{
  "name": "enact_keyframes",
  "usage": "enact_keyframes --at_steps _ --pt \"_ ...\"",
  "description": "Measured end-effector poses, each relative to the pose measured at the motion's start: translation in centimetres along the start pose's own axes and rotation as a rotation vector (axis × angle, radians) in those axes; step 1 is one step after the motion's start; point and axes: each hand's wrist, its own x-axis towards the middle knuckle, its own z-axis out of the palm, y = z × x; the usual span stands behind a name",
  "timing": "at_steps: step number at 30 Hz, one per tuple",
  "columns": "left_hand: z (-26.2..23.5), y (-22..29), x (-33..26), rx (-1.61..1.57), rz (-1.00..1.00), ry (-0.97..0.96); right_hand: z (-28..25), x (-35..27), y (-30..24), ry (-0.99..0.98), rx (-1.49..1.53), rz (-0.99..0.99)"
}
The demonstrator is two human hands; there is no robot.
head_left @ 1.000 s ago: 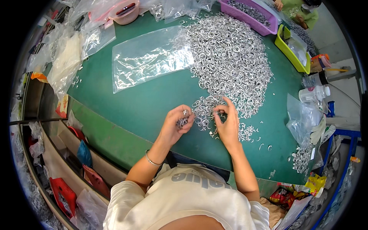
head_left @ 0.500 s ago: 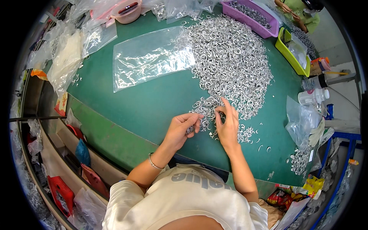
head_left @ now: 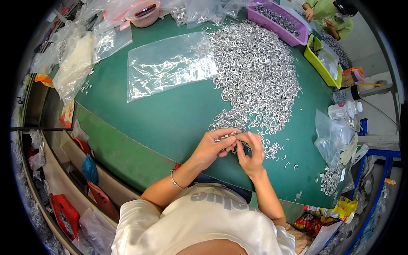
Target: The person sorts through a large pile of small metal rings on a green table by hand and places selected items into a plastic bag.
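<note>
Small silvery metal rings, many of them gap-like or curved in outline, form a big pile (head_left: pixel 259 72) on the green table (head_left: pixel 170 127). At the pile's near end my left hand (head_left: pixel 208 149) is curled around several metal rings (head_left: pixel 222 137), which show between thumb and fingers. My right hand (head_left: pixel 251 158) meets it from the right, thumb and forefinger pinched together at the left fingertips. Whatever sits in that pinch is too small and covered to make out. A flat clear plastic bag (head_left: pixel 170 70) lies left of the pile, its right end touching the rings.
Behind the pile stand a purple basket (head_left: pixel 278 23) of metal pieces and a lime-green basket (head_left: pixel 323 63). A white bottle (head_left: pixel 344 109) and plastic bags (head_left: pixel 333 131) line the right edge. A pink bowl (head_left: pixel 143 13) stands far left. A co-worker in green (head_left: pixel 333 17) sits far right.
My two hands have come together; the right moved down and left from the pile to the left fingertips. My left hand shifted slightly right, with rings now visible in it.
</note>
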Motion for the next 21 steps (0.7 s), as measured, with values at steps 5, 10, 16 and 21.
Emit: enact_keyframes --at_steps 5,10,16,21 --pt "0.3 0.0 0.0 -0.036 -0.001 0.011 0.3 -0.5 -0.9 0.106 0.218 0.216" --pt "0.8 0.7 -0.2 0.011 0.027 0.011 0.1 0.5 -1.9 0.217 0.449 0.510" --pt "1.7 0.6 -0.3 0.215 0.093 0.166 -0.3 0.8 -2.2 0.200 0.696 0.756" --pt "1.7 0.4 -0.5 0.320 0.123 0.212 -0.7 1.2 -2.9 0.200 0.849 0.832"
